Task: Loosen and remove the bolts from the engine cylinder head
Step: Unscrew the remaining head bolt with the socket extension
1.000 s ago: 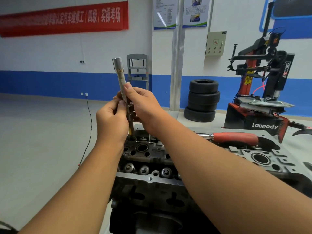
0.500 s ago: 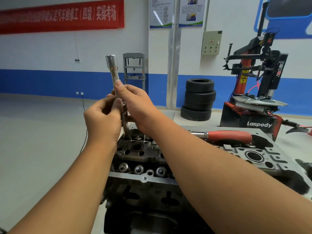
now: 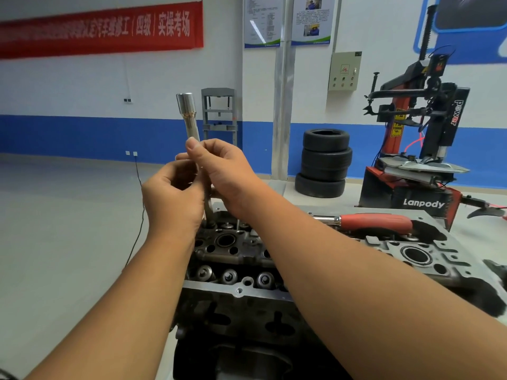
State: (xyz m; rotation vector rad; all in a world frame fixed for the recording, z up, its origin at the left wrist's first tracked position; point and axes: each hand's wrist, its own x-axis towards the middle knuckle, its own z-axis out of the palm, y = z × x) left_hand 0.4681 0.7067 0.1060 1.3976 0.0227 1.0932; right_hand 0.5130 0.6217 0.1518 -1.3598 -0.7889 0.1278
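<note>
Two hands meet over the far left end of the cylinder head [image 3: 428, 242] in our head view, and both are busy with one tall tool. We hold a long socket extension [image 3: 192, 124] that stands nearly upright, tilted a little to the left at the top, with its wide silver cup end uppermost. Our left hand [image 3: 172, 198] has its fingers curled round the middle of the shaft; our right hand [image 3: 225, 171] pinches the shaft just above, thumb tip pressed against the metal. So each grip is clenched on the socket extension — neither one is released.

Below the hands the shaft runs down to the top face of the cylinder head, where its lower tip sits at a hole near the back edge; whether a bolt is caught in it we cannot tell, as the left hand hides part of that spot. Along the near edge we see a row of valve springs [image 3: 229, 275].

A ratchet with a red handle [image 3: 375, 222] lies across the cylinder head behind our right forearm. Farther off, a stack of tires [image 3: 325, 163] stands by the blue-banded wall, near a red and black tire changer [image 3: 419, 149] — and a red banner [image 3: 101, 30] hangs high on the left.
</note>
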